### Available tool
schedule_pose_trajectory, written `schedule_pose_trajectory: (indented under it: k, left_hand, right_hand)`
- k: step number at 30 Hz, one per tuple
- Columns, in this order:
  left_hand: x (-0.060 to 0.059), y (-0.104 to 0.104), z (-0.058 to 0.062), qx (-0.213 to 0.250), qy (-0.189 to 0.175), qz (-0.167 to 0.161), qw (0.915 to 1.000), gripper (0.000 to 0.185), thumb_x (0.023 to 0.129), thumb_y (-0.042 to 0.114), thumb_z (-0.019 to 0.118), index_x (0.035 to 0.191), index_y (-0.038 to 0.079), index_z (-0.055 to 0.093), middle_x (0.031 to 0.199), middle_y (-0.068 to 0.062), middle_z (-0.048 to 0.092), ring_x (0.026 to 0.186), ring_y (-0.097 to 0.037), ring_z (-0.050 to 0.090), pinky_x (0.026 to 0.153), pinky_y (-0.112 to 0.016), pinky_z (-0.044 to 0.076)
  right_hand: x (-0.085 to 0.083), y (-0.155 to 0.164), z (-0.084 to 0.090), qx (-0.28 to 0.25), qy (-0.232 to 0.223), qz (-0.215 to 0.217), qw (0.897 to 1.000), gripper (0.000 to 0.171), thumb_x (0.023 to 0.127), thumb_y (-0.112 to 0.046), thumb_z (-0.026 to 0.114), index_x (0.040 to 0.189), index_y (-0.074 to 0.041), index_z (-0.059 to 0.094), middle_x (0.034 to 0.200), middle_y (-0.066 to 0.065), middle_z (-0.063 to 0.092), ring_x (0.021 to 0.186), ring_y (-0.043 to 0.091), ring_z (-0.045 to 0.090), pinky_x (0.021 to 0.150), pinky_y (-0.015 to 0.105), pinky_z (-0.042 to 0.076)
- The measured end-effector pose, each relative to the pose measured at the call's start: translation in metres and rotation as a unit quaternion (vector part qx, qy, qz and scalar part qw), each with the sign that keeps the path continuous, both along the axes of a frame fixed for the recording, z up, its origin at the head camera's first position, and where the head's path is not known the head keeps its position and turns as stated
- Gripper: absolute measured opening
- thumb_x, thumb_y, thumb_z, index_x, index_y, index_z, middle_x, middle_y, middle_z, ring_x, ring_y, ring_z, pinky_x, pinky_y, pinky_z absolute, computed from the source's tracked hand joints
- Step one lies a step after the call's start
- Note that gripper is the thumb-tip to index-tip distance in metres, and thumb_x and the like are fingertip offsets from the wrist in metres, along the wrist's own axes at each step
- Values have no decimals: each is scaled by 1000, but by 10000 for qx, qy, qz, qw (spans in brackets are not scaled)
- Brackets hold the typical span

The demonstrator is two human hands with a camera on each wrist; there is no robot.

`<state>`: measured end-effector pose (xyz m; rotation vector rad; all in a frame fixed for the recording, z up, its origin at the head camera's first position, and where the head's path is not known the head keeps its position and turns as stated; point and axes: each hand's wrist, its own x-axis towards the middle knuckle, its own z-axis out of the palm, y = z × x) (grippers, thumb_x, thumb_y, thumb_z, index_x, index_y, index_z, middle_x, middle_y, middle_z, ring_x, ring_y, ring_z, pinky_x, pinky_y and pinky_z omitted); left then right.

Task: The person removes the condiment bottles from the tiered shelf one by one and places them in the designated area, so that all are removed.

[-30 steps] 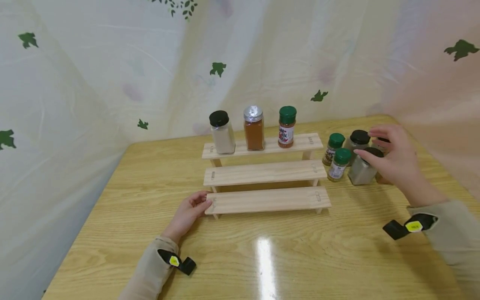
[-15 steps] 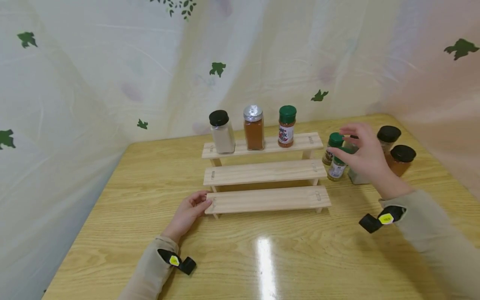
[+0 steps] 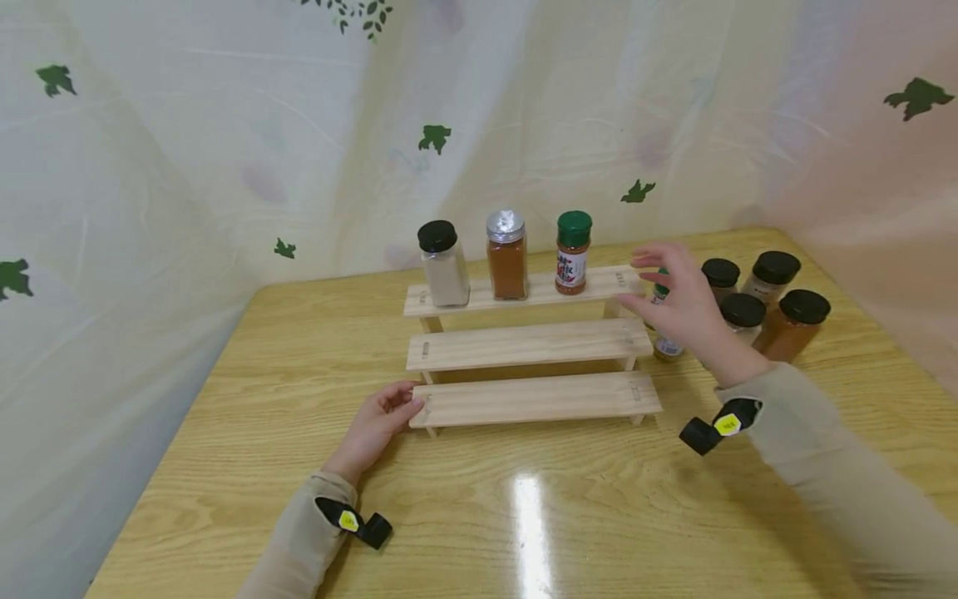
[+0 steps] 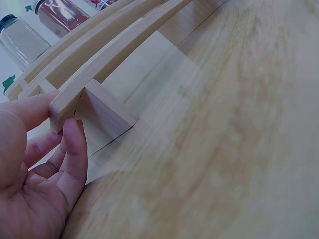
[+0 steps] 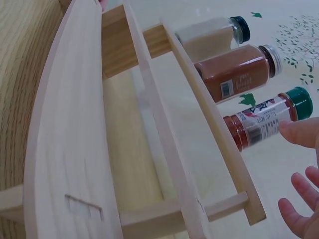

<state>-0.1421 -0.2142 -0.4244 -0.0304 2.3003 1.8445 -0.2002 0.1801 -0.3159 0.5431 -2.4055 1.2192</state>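
Nine spice jars (image 3: 508, 270) with one three-tier wooden rack (image 3: 524, 344), which stands on a worktop (image 3: 247, 399).
The rack is of pale, grained wood, its tiers stepping up toward the rear. Upright on the top tier, from left: a black-capped jar of pale powder (image 3: 446, 279), a silver-capped jar of orange-brown powder (image 3: 508, 274) and a green-capped jar of red powder (image 3: 572, 262). The left hand (image 3: 377, 423) pinches the lowest tier's left end; the right hand (image 3: 686, 306), thumb and fingers wide apart, is near the top tier's right end, partly hiding two small jars (image 3: 669, 348). Four black-capped jars (image 3: 791, 335) stand just right of these. Behind: a bird-printed sheet (image 3: 524, 108).
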Motion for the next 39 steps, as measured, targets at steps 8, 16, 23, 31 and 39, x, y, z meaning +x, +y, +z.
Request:
schedule_pose_trajectory:
  k: [8, 16, 23, 31, 39]
  left_hand:
    - [0, -1, 1, -92, -55, 19, 9999, 38, 94, 11, 58, 126, -7, 50, 98, -4, 55, 82, -5, 53, 70, -17, 46]
    - [0, -1, 1, -19, -97, -2, 10000, 40, 94, 12, 58, 127, -7, 49, 99, -3, 54, 84, -5, 54, 71, -17, 47]
    - [-1, 0, 0, 27, -111, 6, 9999, 39, 94, 10, 58, 127, -8, 48, 99, -3, 54, 83, -5, 54, 71, -17, 47]
    - [-1, -1, 1, -44, -102, -13, 9999, 40, 94, 12, 58, 127, -7, 48, 100, -4, 55, 84, -5, 54, 72, -17, 47]
    - [-1, 0, 0, -95, -76, 6, 9999, 38, 94, 10, 57, 127, -8, 49, 99, -4, 55, 83, -5, 54, 71, -18, 47]
  right_hand:
    - [-8, -17, 5, -282, -183, 278, 9990, 68, 80, 0, 73, 139, -3, 40, 131, 19, 41, 115, 32, 48, 97, 48, 43]
    - [-16, -33, 13, -403, -258, 268, 9985, 78, 79, -3, 74, 145, -10, 33, 133, 21, 39, 121, 35, 43, 101, 51, 39]
    - [-22, -46, 11, -417, -210, 264, 9986, 77, 78, -2, 75, 143, -9, 33, 133, 21, 38, 121, 36, 43, 101, 52, 39]
    - [-27, -54, 6, -554, -544, 227, 9967, 83, 78, -4, 76, 143, -15, 26, 132, 20, 40, 122, 34, 43, 99, 50, 42]
    - [-29, -59, -1, -564, -214, 163, 9980, 75, 83, 1, 69, 140, -15, 22, 131, 24, 42, 115, 37, 48, 94, 52, 45]
